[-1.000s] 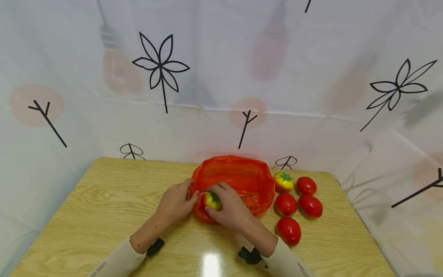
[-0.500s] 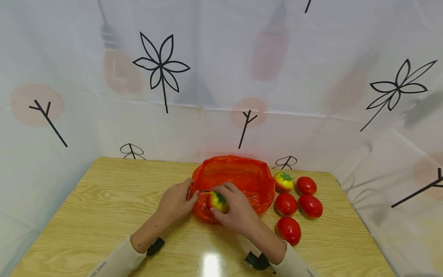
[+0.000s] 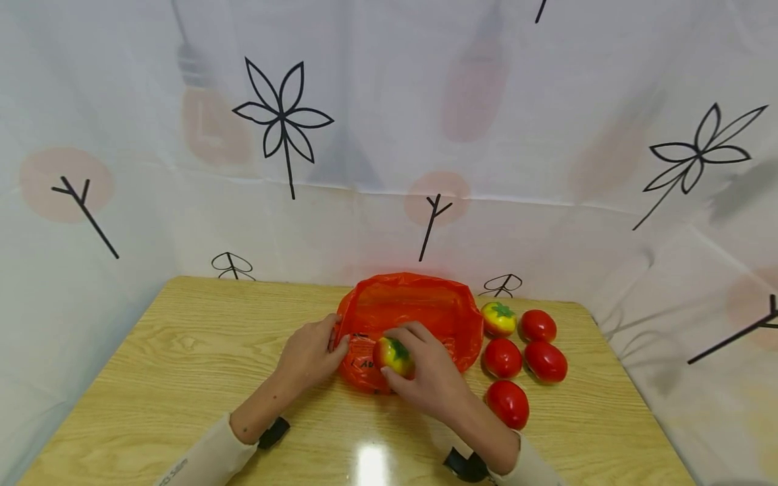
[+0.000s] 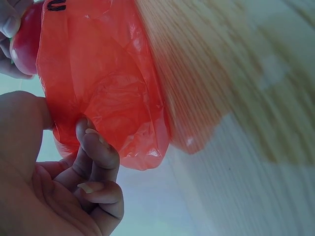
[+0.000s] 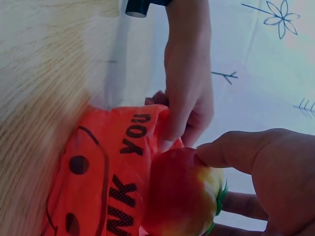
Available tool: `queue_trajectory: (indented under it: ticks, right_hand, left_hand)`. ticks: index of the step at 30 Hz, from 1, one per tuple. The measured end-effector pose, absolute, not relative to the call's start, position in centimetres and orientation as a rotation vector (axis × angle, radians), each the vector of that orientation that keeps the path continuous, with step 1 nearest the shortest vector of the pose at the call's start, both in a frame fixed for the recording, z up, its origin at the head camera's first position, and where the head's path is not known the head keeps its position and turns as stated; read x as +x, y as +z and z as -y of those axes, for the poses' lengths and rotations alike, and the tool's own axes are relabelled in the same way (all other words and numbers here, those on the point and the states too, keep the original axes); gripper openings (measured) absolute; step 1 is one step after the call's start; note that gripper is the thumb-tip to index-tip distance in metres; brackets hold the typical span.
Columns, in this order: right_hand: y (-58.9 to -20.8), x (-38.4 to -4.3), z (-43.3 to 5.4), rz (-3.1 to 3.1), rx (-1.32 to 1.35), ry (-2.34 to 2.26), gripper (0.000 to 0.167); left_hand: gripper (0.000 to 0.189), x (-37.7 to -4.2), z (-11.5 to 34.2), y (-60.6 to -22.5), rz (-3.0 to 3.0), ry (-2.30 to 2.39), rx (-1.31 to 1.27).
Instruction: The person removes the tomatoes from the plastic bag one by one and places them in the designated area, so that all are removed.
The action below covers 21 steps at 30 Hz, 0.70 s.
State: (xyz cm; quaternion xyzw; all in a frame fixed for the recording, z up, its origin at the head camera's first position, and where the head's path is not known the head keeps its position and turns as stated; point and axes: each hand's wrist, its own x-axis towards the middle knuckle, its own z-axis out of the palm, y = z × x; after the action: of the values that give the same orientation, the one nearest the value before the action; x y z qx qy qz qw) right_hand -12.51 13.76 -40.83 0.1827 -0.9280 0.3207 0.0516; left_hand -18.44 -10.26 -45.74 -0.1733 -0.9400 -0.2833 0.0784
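Note:
My right hand (image 3: pixel 434 378) grips a red and yellow tomato (image 3: pixel 389 354) with a green leafy top, thumb on one side and fingers on the other. The tomato is over the near side of an open red plastic bag (image 3: pixel 404 291). Its red end lies right at the bag's rim in the right wrist view. My left hand (image 3: pixel 308 354) pinches the left edge of that bag between thumb and fingers. Black print, "YOU" among it, shows on the bag's wall (image 5: pixel 98 162) in the right wrist view.
Right of the bag, several tomatoes lie on the wooden table (image 3: pixel 200 351): a yellow-topped one (image 3: pixel 498 319) at the back left, and red ones such as the nearest tomato (image 3: pixel 507 405), close to my right forearm. A patterned cloth (image 3: pixel 365 135) hangs behind the table.
My right hand has moved a little to the right with the tomato, along the bag's near side. The left hand and the other tomatoes stay where they were.

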Motion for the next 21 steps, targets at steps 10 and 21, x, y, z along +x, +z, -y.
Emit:
queue_trajectory:
  ticks: [10, 21]
  right_hand:
    - [-40.8, -11.7, -15.2, 2.831, 0.468, 0.938, 0.053]
    - [-40.4, -10.5, -16.3, 2.818, 0.423, 0.925, 0.053]
  left_hand:
    - [0.033, -18.5, 10.3, -45.8, 2.8, -0.85, -0.526]
    - [0.033, -18.5, 10.4, -45.9, 2.784, -0.84, -0.541]
